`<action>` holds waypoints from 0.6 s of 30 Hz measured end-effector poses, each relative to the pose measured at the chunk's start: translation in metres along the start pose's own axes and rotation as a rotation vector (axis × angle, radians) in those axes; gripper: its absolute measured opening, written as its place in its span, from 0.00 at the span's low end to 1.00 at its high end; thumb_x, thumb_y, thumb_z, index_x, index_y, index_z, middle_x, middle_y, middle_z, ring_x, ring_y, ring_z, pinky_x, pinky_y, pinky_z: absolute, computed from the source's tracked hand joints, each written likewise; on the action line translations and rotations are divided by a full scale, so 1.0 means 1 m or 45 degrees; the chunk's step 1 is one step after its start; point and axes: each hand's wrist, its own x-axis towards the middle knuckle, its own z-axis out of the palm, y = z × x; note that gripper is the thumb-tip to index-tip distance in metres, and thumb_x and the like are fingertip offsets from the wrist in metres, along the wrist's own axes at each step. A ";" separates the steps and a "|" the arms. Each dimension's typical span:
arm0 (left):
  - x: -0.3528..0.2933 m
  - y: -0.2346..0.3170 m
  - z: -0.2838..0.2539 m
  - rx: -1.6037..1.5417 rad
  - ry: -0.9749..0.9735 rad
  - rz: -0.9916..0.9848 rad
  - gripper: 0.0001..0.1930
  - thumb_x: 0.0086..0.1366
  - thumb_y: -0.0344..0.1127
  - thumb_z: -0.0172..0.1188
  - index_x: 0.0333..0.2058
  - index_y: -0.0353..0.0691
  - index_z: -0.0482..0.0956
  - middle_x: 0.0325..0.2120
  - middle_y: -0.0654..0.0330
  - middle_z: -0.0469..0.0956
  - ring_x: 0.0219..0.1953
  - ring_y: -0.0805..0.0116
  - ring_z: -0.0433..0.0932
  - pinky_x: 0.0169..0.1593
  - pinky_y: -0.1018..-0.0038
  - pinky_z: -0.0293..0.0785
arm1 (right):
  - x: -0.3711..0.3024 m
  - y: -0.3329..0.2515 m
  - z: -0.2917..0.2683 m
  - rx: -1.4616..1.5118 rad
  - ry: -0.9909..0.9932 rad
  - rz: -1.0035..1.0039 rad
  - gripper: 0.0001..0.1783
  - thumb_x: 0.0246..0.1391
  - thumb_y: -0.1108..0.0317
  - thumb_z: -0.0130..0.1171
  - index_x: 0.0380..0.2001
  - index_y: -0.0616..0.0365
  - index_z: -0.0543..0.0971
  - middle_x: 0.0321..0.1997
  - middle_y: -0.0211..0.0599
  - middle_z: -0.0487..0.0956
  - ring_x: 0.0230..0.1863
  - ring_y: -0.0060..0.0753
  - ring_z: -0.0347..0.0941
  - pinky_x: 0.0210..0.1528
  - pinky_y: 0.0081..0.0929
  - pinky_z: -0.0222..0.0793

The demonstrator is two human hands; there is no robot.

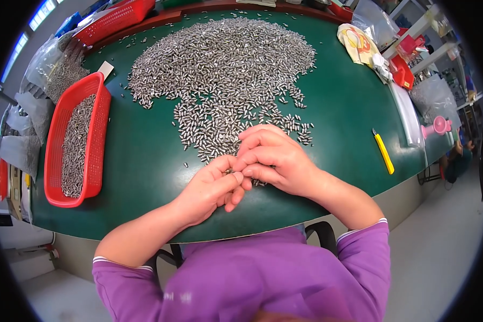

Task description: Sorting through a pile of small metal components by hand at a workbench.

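Note:
A big heap of small silvery metal parts (225, 59), each short with a pointed end, spreads over the green tabletop (338, 129). Its near tongue reaches down to my hands. My left hand (212, 188) is closed, thumb against the curled fingers, with a small metal part (228, 171) peeking out at the fingertips. Close against it, my right hand (279, 161) has its fingers bent, and thumb and forefinger pinch at the left fingertips. What the right fingers hold, if anything, is hidden. A few more parts lie under the right hand.
At left stands a red plastic basket (103, 139) holding more metal parts, with filled clear bags (24, 153) beyond it. A yellow utility knife (383, 154) lies at right, near a pink handheld fan (440, 125). Another red basket (112, 24) sits at the far left edge.

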 end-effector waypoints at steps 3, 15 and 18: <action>0.000 0.000 -0.002 0.043 0.005 0.032 0.07 0.71 0.35 0.48 0.43 0.41 0.68 0.32 0.62 0.73 0.24 0.79 0.69 0.24 0.81 0.65 | 0.000 0.001 -0.003 0.053 -0.028 0.033 0.11 0.49 0.73 0.62 0.38 0.53 0.82 0.39 0.30 0.76 0.51 0.40 0.71 0.55 0.38 0.66; 0.001 0.003 0.002 -0.081 0.109 -0.025 0.16 0.73 0.42 0.40 0.37 0.36 0.71 0.29 0.56 0.73 0.20 0.76 0.63 0.19 0.80 0.58 | -0.006 0.020 -0.005 -0.517 -0.064 0.234 0.10 0.45 0.67 0.64 0.33 0.53 0.79 0.39 0.33 0.74 0.52 0.41 0.67 0.54 0.40 0.62; 0.001 0.003 0.000 -0.073 0.110 -0.037 0.16 0.73 0.41 0.40 0.38 0.36 0.71 0.29 0.56 0.73 0.19 0.75 0.63 0.19 0.80 0.58 | -0.005 0.022 -0.001 -0.600 -0.015 0.134 0.08 0.45 0.67 0.64 0.30 0.53 0.77 0.36 0.33 0.74 0.49 0.40 0.69 0.52 0.40 0.63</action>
